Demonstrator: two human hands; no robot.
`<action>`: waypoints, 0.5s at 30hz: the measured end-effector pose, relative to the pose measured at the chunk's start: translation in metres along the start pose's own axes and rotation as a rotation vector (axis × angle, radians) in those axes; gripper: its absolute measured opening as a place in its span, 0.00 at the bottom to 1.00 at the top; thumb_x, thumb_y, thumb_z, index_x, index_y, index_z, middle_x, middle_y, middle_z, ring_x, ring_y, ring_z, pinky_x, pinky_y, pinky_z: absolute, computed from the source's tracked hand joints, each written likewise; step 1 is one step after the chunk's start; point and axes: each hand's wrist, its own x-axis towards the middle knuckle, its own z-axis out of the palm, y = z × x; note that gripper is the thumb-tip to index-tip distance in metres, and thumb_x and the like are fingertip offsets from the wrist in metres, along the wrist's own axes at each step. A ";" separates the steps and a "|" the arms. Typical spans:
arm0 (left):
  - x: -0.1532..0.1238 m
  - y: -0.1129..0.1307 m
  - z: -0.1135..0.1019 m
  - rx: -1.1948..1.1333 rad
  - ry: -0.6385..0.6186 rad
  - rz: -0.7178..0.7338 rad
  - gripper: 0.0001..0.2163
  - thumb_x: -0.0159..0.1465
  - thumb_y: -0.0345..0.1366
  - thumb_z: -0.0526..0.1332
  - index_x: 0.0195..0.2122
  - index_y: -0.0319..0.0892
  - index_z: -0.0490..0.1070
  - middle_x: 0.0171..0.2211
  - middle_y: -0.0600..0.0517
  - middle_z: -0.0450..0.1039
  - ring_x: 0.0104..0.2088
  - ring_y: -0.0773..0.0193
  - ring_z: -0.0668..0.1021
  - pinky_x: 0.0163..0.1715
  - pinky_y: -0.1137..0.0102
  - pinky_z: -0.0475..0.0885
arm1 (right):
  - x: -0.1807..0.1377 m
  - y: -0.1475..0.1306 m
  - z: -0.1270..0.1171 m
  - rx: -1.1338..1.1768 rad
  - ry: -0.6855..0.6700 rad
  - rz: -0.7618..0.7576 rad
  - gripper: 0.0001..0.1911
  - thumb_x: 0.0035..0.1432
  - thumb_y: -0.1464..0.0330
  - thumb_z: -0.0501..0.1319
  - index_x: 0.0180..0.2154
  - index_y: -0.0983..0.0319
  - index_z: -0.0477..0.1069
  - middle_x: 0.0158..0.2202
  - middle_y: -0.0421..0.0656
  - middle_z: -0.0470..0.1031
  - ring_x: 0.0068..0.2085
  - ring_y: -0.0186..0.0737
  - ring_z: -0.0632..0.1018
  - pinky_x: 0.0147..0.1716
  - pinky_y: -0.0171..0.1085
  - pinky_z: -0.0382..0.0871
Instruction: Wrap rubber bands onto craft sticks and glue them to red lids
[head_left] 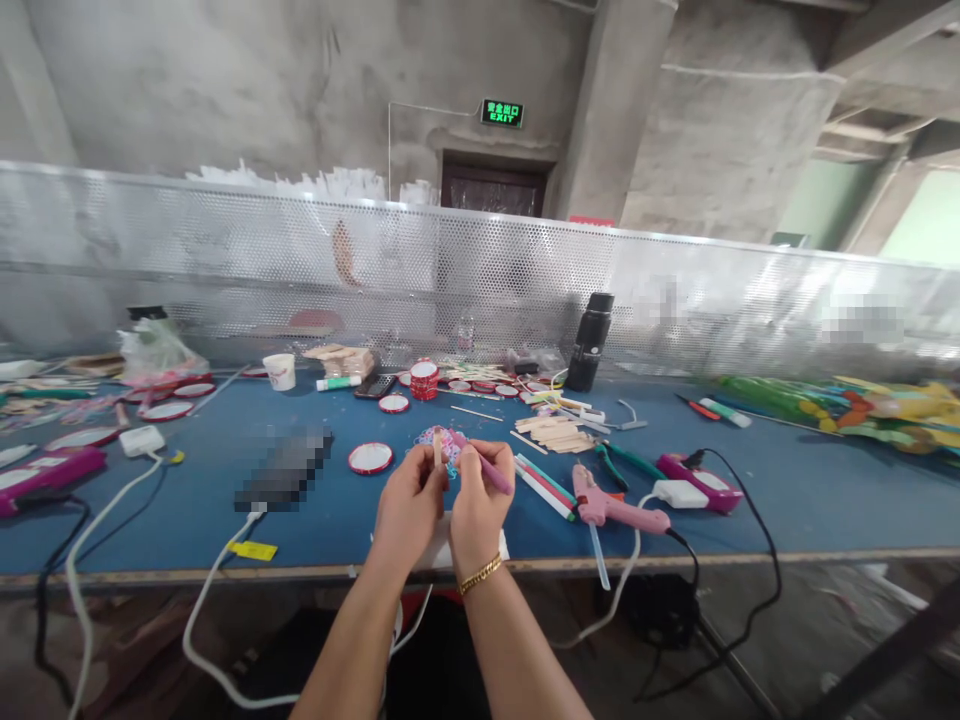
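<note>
Near the table's front edge, my left hand (410, 497) pinches a small wooden craft stick (438, 446), held upright. Close beside it, my right hand (478, 500) is closed round a purple marker pen (496, 478), its tip end pointing toward the stick. Just behind my fingers lies a multicoloured bundle (425, 437), partly hidden, which looks like thin bands or string. A white sheet (439, 548) shows under my wrists. To the right of my right hand are several coloured markers (544, 487) in a row, and a red-rimmed white disc (370, 458) lies to the left.
On the right, a pink glue gun (611, 508) has its glue stick over the table edge, near pliers (611, 466) and a magenta power strip (709, 487). Loose craft sticks (555, 433) and a black bottle (590, 343) stand farther back. A phone (285, 472) with its cable lies left.
</note>
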 end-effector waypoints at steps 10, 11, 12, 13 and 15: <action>0.000 -0.001 -0.001 0.008 -0.007 0.021 0.07 0.68 0.42 0.59 0.35 0.46 0.71 0.28 0.54 0.74 0.32 0.60 0.76 0.36 0.68 0.70 | -0.001 0.000 0.000 -0.023 -0.019 -0.031 0.12 0.60 0.61 0.63 0.29 0.60 0.67 0.28 0.36 0.68 0.31 0.34 0.70 0.34 0.35 0.68; 0.000 -0.002 -0.001 0.013 -0.004 0.018 0.08 0.68 0.42 0.59 0.35 0.45 0.71 0.28 0.54 0.74 0.31 0.60 0.76 0.36 0.68 0.70 | -0.001 0.000 0.000 -0.019 -0.021 -0.028 0.11 0.60 0.61 0.63 0.30 0.60 0.67 0.29 0.36 0.68 0.31 0.34 0.70 0.34 0.35 0.68; 0.000 -0.002 -0.001 0.022 -0.001 0.015 0.08 0.68 0.42 0.59 0.35 0.45 0.71 0.29 0.54 0.75 0.31 0.61 0.76 0.35 0.69 0.70 | 0.000 0.000 0.001 -0.014 -0.023 -0.024 0.11 0.59 0.61 0.63 0.31 0.60 0.68 0.29 0.37 0.69 0.32 0.34 0.71 0.34 0.35 0.68; 0.000 -0.002 -0.001 0.031 0.002 0.013 0.08 0.68 0.43 0.59 0.35 0.45 0.71 0.30 0.54 0.76 0.30 0.61 0.75 0.33 0.69 0.69 | 0.000 0.000 0.001 -0.007 -0.025 -0.018 0.10 0.59 0.61 0.64 0.32 0.61 0.69 0.30 0.37 0.70 0.32 0.35 0.72 0.34 0.36 0.69; 0.000 -0.003 -0.001 0.044 0.001 0.011 0.09 0.69 0.43 0.59 0.35 0.45 0.70 0.31 0.53 0.76 0.29 0.62 0.75 0.31 0.70 0.68 | 0.002 0.000 0.002 0.009 -0.025 -0.006 0.11 0.59 0.60 0.63 0.35 0.61 0.71 0.31 0.38 0.72 0.32 0.35 0.74 0.34 0.36 0.70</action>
